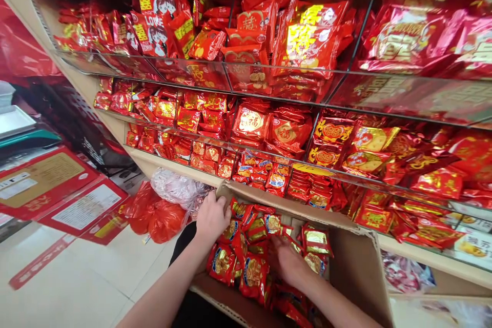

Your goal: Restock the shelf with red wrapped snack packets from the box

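An open cardboard box (pixel 348 261) sits in front of the shelves, partly filled with small red and gold snack packets (pixel 253 274). My left hand (pixel 213 216) is closed over the box's upper left corner, fingers curled on the rim. Inside the box, my right hand (pixel 287 260) reaches down among the packets. Its fingertips are hidden between the wrappers, so whether they grip one does not show. Near that hand lies a loose packet with a gold face (pixel 316 240).
Tiered shelves (pixel 280 151) with clear dividers hold many red snack packets above the box. Red plastic bags (pixel 156 218) and a clear bag (pixel 177 187) lie on the floor at left. A red carton (pixel 82 202) stands farther left on the tiles.
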Available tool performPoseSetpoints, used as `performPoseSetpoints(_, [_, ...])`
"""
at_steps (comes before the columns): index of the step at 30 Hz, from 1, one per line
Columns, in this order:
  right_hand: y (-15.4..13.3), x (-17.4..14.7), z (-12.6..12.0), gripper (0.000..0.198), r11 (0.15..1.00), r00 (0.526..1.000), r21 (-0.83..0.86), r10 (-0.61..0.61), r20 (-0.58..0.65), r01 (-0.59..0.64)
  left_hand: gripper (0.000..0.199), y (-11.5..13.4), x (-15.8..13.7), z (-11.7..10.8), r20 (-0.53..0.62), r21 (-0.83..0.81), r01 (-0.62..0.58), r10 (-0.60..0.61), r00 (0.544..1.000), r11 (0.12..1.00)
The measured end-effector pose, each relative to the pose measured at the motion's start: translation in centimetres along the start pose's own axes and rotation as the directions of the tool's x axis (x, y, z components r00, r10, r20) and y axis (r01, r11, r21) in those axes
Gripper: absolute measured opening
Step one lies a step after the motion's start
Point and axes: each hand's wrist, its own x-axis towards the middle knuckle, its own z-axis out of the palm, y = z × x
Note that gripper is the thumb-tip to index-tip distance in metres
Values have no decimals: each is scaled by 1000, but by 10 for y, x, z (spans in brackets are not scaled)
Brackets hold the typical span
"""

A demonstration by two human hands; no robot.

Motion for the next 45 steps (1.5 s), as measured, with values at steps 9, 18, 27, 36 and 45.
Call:
performPoseSetpoints(9, [9,14,17,26,979,979,-6,202,-39,-202,29,-6,-7,-7,-129,-130,-62,46,991,990])
performPoseSetpoints(18, [-11,-41,-30,30,536,889,765,57,-455,358,31,76,-52,-7,161,-946,99,185,969,308])
performPoseSetpoints(27, [-22,-37,-28,34,574,745,751,331,-579,328,37,114,-56,-11,350,-924,350,25,936,-156])
performPoseSetpoints(36, [-20,-42,-27,38,761,733,607,276,-621,228,26,111,-65,-12,201,-967,194,27,979,167])
performPoseSetpoints(45, [-15,-36,-15,44,690,616,685,440,-654,234,29,111,-78,-1,192,-958,152,151,970,245])
